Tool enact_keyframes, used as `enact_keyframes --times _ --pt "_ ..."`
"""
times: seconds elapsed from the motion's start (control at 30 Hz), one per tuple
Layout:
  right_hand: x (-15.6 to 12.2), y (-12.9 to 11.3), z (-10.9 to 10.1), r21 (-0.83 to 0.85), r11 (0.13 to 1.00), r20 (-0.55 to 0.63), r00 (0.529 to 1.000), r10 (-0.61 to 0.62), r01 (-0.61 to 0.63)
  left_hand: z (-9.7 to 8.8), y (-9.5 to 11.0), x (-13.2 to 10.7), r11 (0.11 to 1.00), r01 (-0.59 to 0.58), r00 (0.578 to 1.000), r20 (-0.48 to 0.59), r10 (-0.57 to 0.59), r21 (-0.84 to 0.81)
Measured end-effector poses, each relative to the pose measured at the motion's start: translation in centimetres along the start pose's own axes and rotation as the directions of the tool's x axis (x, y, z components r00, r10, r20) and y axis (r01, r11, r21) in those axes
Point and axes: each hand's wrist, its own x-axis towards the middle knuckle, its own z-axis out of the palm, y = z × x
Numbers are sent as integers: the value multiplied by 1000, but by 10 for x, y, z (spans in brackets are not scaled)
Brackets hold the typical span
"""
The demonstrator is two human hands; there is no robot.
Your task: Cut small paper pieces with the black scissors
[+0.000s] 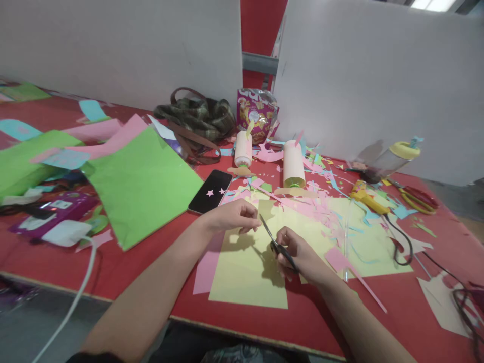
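Note:
My right hand (298,254) is closed round the black handles of a pair of scissors (273,241), whose blades point up and left toward my left hand. My left hand (232,216) is pinched shut just beyond the blade tips, on something too small to make out. Both hands hover over a pale yellow paper sheet (247,275) that lies on the red table (124,269). A pink sheet (206,267) sticks out from under the yellow one's left edge.
A black phone (210,191) with two pink stars lies left of my hands, beside a large green sheet (141,184). Two cream bottles (294,164) lie among paper scraps. A yellow glue gun (368,197), red scissors (418,196), a bag (198,118) and white partitions stand behind.

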Motion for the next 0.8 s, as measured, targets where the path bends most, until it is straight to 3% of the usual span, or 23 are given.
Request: enact_keyframes --times 0.17,0.43,0.8 --pt "2 -1 -3 -28 999 37 999 38 -37 -5 -8 2 998 -5 998 62 9 -57" --pt "0 -5 -7 -44 993 96 989 114 -110 -8 -15 3 989 86 984 164 -66 -121" --pt "-2 -8 -9 -147 975 135 973 188 -168 -11 -13 4 981 182 937 313 -154 -62"
